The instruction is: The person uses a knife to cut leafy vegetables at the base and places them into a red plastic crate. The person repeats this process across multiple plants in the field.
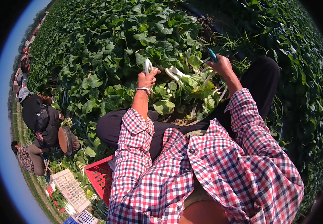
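Observation:
My left hand, with a white band at the wrist, grips a leafy green with a thick white stalk; the stalk end points up. My right hand is closed around the teal handle of a small hand tool; its dark, thin front part reaches up and left among the leaves, its exact kind unclear. Between and below the hands lie cut white-stalked greens and loose pale leaves. Uncut leafy plants stand densely beyond both hands.
My bent knees flank the greens. A red plastic crate stands by my left side, with a beige crate and a blue-and-white crate farther left. Other people crouch or sit at the left. A dark hose or pipe runs between the rows.

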